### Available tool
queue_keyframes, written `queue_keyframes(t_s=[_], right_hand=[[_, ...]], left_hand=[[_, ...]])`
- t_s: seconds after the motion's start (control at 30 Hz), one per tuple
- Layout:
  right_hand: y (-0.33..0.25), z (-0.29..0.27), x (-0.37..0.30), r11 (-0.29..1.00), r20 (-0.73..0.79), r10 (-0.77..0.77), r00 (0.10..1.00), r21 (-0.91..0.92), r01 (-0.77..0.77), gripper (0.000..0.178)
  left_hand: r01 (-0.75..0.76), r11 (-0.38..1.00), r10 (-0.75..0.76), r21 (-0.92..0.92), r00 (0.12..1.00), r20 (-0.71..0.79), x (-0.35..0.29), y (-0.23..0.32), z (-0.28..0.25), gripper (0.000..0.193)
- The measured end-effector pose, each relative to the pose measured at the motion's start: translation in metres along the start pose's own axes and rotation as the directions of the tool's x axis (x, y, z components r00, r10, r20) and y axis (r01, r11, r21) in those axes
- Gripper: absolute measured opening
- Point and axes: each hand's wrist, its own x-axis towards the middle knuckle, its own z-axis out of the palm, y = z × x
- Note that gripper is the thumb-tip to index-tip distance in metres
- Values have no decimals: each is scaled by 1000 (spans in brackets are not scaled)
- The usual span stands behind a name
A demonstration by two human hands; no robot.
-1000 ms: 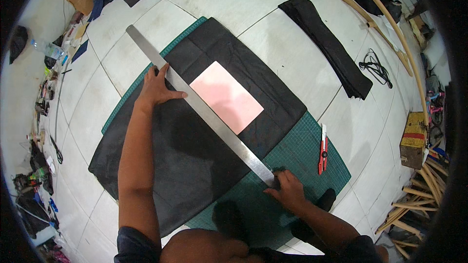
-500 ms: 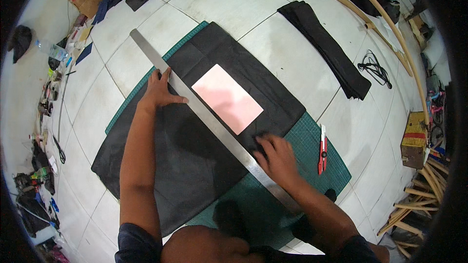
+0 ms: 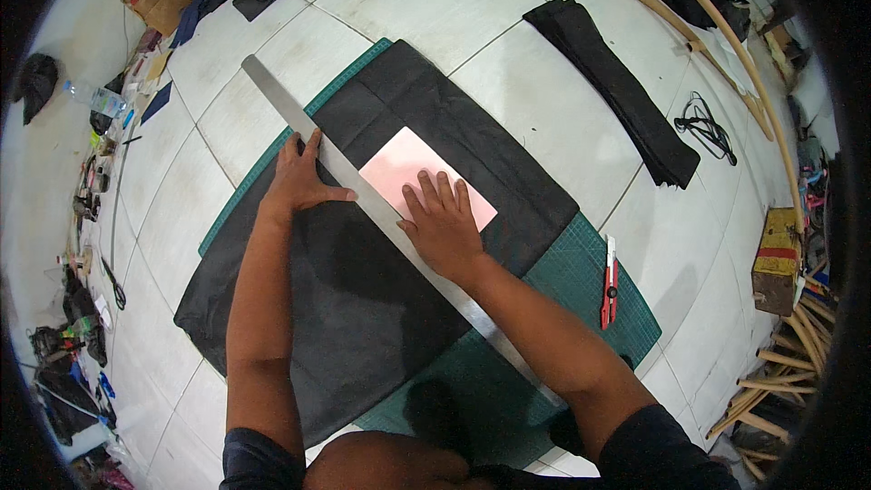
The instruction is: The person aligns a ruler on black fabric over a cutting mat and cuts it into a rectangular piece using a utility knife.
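Observation:
A long steel ruler (image 3: 347,172) lies diagonally over black fabric (image 3: 318,281), which is spread on a green cutting mat (image 3: 585,277). My left hand (image 3: 302,177) rests on the ruler's upper part, thumb and fingers spread apart. Just right of the ruler, a pink rectangular card (image 3: 390,157) sits flat on the fabric. Flat on this card is my right hand (image 3: 443,225), its fingers spread and its thumb near the ruler's edge. Part of the card is hidden beneath that hand. A red utility knife (image 3: 609,286) with its blade out lies on the mat, right of the fabric.
Folded black fabric strips (image 3: 612,91) lie on the white tiled floor at the upper right, beside a black cord (image 3: 705,130). A yellow and red box (image 3: 777,259) stands at the right, above bundled wooden sticks (image 3: 771,390). Scissors (image 3: 114,284) lie at the left.
My right hand has moved up and left from the ruler's lower part onto the pink card, its fingers spreading out. My left hand stays on the ruler.

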Motion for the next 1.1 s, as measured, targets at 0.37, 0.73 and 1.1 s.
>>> queue_keyframes(t_s=[0.37,0.73,1.1], right_hand=[[-4,1,11,992,50,127,991,7,-127,56],[-11,2,16,968,52,250,967,-11,-250,58],[2,-21,29,956,-32,260,965,146,-253,74]], left_hand=[[45,999,-46,17,998,36,1,3,-3,155],[48,999,-49,13,998,27,-1,7,-4,152],[38,999,-38,0,999,10,-1,5,-2,152]])
